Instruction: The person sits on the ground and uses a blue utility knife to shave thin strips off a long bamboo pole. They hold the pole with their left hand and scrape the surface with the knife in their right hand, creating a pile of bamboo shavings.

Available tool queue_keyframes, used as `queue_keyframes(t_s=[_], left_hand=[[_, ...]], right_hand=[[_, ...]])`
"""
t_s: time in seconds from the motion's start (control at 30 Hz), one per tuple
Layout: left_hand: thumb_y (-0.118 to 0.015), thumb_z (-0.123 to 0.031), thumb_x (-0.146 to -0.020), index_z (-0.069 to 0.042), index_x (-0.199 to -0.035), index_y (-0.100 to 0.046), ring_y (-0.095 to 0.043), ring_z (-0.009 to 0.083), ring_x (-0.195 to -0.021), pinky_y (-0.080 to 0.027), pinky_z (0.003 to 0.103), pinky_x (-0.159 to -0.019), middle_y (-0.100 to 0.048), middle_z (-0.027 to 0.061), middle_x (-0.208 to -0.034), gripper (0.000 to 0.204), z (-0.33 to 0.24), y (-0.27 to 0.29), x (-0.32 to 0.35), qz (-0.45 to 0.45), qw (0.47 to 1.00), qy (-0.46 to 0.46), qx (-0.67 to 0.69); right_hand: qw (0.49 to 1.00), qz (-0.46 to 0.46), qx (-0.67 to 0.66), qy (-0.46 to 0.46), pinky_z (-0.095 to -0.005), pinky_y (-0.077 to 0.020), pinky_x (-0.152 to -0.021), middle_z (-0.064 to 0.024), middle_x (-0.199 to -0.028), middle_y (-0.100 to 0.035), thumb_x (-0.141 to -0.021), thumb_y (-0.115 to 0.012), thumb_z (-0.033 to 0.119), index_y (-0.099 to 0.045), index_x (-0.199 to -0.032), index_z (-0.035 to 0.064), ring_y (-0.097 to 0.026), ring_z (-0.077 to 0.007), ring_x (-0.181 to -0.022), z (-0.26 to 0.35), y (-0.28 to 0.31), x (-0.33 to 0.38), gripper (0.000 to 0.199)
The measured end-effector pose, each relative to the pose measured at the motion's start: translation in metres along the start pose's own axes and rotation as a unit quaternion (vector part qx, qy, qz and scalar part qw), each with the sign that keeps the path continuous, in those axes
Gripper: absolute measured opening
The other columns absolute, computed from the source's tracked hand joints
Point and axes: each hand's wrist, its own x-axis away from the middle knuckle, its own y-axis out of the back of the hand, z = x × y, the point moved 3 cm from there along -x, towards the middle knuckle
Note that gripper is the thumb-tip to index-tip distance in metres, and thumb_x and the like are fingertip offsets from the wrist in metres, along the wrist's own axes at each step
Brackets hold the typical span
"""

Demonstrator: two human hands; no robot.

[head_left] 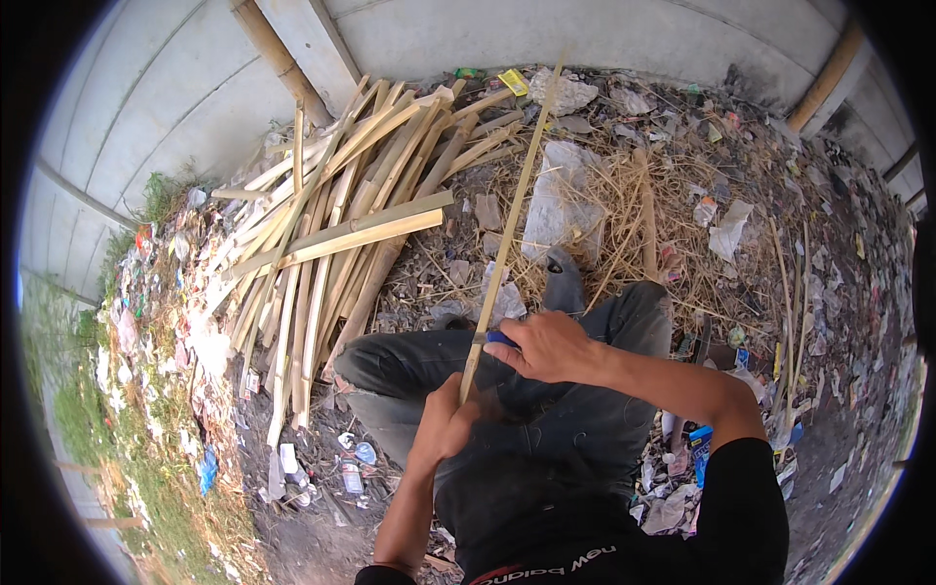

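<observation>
A long, thin bamboo strip [518,207] slants up and away from my lap toward the wall. My left hand [446,423] is closed around its near end, over my thigh. In my right hand [552,348] is a knife with a blue handle [500,339], gripped in a closed fist. Its short blade lies across the strip, just beyond my left hand. Most of the handle is hidden by my fingers. My bent legs [585,390] in dark trousers sit beneath both hands.
A large heap of split bamboo strips [341,205] lies to the left, with some crossing on top. Pale slabs [565,200], dry straw [624,224] and scattered litter cover the ground ahead. A concrete panel wall [546,34] with bamboo posts [281,60] closes the far side.
</observation>
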Motion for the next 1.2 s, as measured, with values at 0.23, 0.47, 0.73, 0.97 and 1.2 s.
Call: queue_keyframes(t_s=[0.23,0.47,0.73,0.97,1.2], left_hand=[[-0.059,-0.014,-0.082,0.002,-0.096,-0.059,-0.060,0.0304,-0.070,-0.048,0.042,-0.068,-0.061,0.0173,-0.075,0.022,-0.002,0.009,0.010,0.043,0.998,-0.001,-0.053],[-0.062,-0.014,-0.077,-0.002,-0.092,-0.057,-0.049,0.0132,-0.065,-0.041,0.033,-0.060,-0.052,0.0041,-0.070,0.019,0.012,0.018,0.021,0.042,0.998,-0.006,-0.037],[-0.062,-0.013,-0.076,-0.003,-0.092,-0.057,-0.049,0.0124,-0.065,-0.041,0.032,-0.059,-0.050,0.0017,-0.071,0.019,0.016,0.017,0.021,0.051,0.999,0.001,-0.007],[-0.062,-0.012,-0.077,-0.003,-0.094,-0.057,-0.049,0.0145,-0.065,-0.042,0.034,-0.059,-0.051,0.0029,-0.071,0.021,0.011,0.027,0.019,0.052,0.998,-0.030,-0.026],[-0.064,-0.012,-0.080,-0.001,-0.098,-0.060,-0.056,0.0288,-0.064,-0.047,0.040,-0.063,-0.059,0.0157,-0.072,0.022,0.037,0.040,0.049,0.090,0.993,-0.014,-0.080]], right_hand=[[0.997,-0.050,-0.035,-0.055,-0.0558,-0.0546,-0.062,-0.0232,-0.065,-0.067,-0.107,-0.056,0.050,-0.070,-0.093,0.0024,-0.069,-0.0476,-0.067,-0.039,0.017,-0.014,0.052],[0.983,-0.120,-0.029,-0.135,-0.0565,-0.0544,-0.064,-0.0231,-0.065,-0.067,-0.107,-0.055,0.052,-0.070,-0.090,0.0003,-0.069,-0.0474,-0.066,-0.087,0.044,-0.028,0.057],[0.999,-0.021,-0.028,0.028,-0.0530,-0.0538,-0.055,-0.0204,-0.061,-0.065,-0.106,-0.058,0.053,-0.069,-0.092,0.0028,-0.068,-0.0442,-0.058,0.009,-0.008,0.014,0.053],[0.995,-0.097,-0.004,-0.028,-0.0546,-0.0543,-0.062,-0.0201,-0.063,-0.066,-0.108,-0.054,0.052,-0.069,-0.091,0.0038,-0.068,-0.0470,-0.065,-0.022,0.024,-0.015,0.053],[0.971,-0.159,0.002,-0.181,-0.0552,-0.0499,-0.070,-0.0228,-0.068,-0.063,-0.112,-0.045,0.054,-0.068,-0.090,-0.0015,-0.064,-0.0455,-0.070,-0.145,0.106,-0.037,0.064]])
